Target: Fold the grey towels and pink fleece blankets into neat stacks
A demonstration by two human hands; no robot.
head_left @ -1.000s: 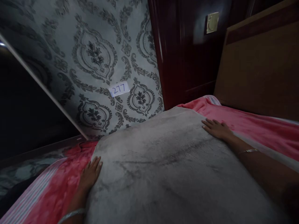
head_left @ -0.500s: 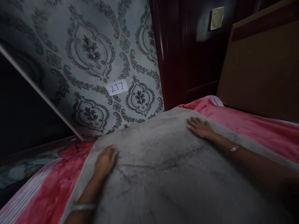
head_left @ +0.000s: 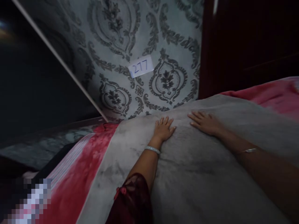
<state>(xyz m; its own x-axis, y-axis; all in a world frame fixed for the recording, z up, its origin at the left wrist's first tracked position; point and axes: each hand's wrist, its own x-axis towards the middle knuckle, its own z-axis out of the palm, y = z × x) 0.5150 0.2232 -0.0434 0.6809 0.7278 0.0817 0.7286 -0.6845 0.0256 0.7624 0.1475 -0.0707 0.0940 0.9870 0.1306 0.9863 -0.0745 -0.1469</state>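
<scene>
A grey plush blanket (head_left: 182, 174) lies spread out in front of me, with faint darker creases across its middle. Flat on its far part rests my left hand (head_left: 163, 128), fingers spread, a pale bangle at the wrist. My right hand (head_left: 206, 123) lies on the same cloth a little to the right, palm down and fingers stretched, with a thin bracelet on the wrist. Neither hand holds anything. Under the grey blanket, a red and pink cover (head_left: 93, 169) shows along the left side and at the far right.
Patterned wallpaper (head_left: 144, 31) rises behind the far edge, bearing a paper label (head_left: 141, 66) marked 277. Dark red wood panelling (head_left: 247, 40) stands at the right. A large black panel (head_left: 42, 81) with a light edge leans at the left.
My left hand has moved forward and right across the blanket, and its fingers are now spread. My right hand stays flat on the blanket. The view has shifted right-to-left, bringing the black panel further in.
</scene>
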